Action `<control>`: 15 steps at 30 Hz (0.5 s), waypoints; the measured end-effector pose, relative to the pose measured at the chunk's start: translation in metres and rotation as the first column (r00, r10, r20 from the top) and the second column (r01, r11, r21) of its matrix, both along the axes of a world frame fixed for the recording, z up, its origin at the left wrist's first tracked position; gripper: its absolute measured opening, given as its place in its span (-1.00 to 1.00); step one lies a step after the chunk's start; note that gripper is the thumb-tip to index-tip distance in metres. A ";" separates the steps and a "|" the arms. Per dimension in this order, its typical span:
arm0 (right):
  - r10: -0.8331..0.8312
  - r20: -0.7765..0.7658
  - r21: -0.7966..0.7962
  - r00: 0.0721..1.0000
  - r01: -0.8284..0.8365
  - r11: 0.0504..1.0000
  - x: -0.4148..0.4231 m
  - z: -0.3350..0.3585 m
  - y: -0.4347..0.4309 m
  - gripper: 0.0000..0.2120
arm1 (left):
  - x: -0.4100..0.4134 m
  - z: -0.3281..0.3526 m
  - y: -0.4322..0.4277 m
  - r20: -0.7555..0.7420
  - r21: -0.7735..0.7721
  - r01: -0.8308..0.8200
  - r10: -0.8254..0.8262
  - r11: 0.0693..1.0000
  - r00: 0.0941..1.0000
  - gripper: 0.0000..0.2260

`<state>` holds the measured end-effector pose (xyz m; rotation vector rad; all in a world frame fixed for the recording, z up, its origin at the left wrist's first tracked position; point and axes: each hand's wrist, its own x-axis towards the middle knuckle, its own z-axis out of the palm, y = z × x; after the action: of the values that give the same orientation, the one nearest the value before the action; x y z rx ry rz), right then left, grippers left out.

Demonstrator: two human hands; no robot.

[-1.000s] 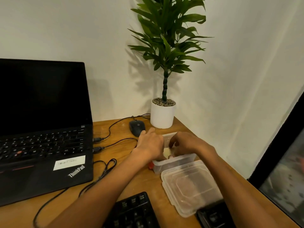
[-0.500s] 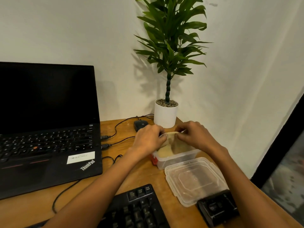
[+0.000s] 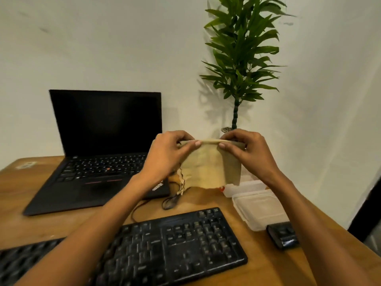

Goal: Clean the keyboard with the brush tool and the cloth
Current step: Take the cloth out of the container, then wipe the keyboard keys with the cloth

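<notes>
A yellowish cloth [image 3: 206,168] hangs in the air above the desk, held up by its top edge. My left hand [image 3: 167,155] pinches the left part of that edge and my right hand [image 3: 247,153] pinches the right part. The black keyboard [image 3: 156,248] lies flat on the wooden desk near me, below my forearms. No brush tool shows clearly; a small red thing [image 3: 221,189] peeks out beside the clear plastic box [image 3: 245,187] behind the cloth.
An open black laptop [image 3: 99,162] stands at the left with cables [image 3: 171,201] beside it. The box's clear lid [image 3: 259,209] and a small black device [image 3: 283,236] lie at the right. A potted plant [image 3: 237,79] stands in the corner. The desk edge [image 3: 340,228] runs at the right.
Both hands lifted the cloth out of the plastic box and raised it, spreading it between them. The view swung left and down, showing more of the keyboard.
</notes>
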<state>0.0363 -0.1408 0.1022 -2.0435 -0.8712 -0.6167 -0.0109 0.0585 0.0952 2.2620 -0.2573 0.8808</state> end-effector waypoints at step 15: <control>0.292 -0.503 0.063 0.814 -0.302 0.951 -0.093 -0.066 0.118 -0.88 | -0.140 -0.049 0.122 -0.514 -0.110 -0.238 0.150 0.965 0.845 -0.77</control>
<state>-0.0564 -0.0227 0.0363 -1.8938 -0.8467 0.1119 -0.1513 0.1808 0.0458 2.2869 0.2827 0.3587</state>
